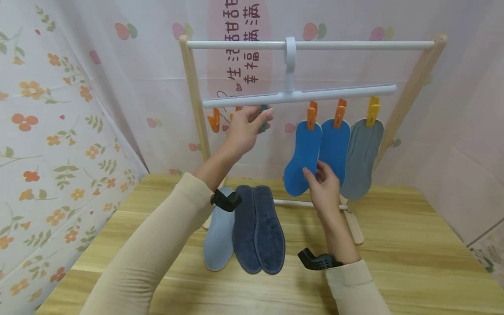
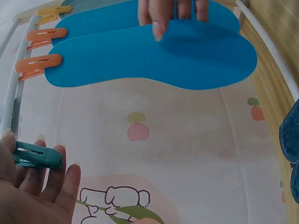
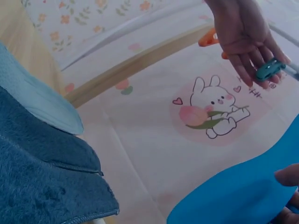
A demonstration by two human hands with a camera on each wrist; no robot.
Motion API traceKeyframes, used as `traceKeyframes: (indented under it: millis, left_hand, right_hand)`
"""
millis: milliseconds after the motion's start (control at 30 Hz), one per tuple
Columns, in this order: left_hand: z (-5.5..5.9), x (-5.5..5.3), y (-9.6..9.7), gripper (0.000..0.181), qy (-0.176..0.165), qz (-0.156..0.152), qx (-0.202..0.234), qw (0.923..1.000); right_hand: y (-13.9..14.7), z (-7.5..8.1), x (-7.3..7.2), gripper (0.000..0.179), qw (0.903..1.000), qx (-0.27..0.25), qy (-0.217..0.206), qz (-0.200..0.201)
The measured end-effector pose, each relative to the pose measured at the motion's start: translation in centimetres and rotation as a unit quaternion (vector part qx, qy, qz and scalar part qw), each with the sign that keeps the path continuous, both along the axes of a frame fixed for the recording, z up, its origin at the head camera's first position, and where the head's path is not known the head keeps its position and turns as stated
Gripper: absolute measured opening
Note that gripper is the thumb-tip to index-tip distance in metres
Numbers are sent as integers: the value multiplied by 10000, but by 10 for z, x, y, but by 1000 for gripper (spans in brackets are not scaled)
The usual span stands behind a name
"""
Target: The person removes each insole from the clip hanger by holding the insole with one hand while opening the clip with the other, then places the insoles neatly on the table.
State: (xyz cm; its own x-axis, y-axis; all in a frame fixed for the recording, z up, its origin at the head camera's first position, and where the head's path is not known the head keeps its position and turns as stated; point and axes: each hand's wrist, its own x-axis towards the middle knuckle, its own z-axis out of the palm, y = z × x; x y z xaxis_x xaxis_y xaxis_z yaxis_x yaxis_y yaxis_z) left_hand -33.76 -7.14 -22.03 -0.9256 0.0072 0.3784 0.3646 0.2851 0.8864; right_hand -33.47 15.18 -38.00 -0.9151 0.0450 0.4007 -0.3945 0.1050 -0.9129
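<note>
My left hand (image 1: 245, 130) is raised under the left half of the white hanger (image 1: 244, 101), thumb and fingers pinching a teal clothespin (image 2: 42, 156). My right hand (image 1: 326, 189) pinches the edge of the nearer blue insole (image 1: 303, 151), thumb in front and fingers behind it. That insole hangs toe down from an orange clothespin (image 1: 312, 116). Just behind it hangs a second blue insole (image 1: 334, 146), also on an orange clip (image 1: 340, 114). Farther right, a grey insole (image 1: 360, 157) is held by a yellow clothespin (image 1: 372, 113).
The hanger hooks over the top bar (image 1: 366, 45) of a wood-and-white rack. Another orange clothespin (image 1: 214, 120) hangs at its left end. On the wooden table (image 1: 409, 262) lie a light grey-blue insole (image 1: 218, 238) and two dark blue fuzzy insoles (image 1: 246, 232) side by side.
</note>
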Motion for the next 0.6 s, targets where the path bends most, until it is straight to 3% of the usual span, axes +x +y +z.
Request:
traceKeyframes:
  millis: [33,100,300,433,600]
  left_hand:
    - [0,0,0,34,-12,-8,-10,10000]
    - [-1,1,0,34,-32,-16,-16,10000]
    - [-2,-2,-1,39,-84,-105,-29,9999]
    - [-5,-2,0,44,-130,-147,91,9998]
    - [-7,-2,1,41,48,-58,284,9996]
  right_hand:
    - [0,1,1,58,10000,-20,-68,41]
    - [-7,17,17,51,9990,150,-417,-11]
    - [-11,25,23,42,9953,180,-949,41]
    - [-13,24,22,41,9952,260,-944,-5]
    - [-15,22,20,40,9956,241,-901,79]
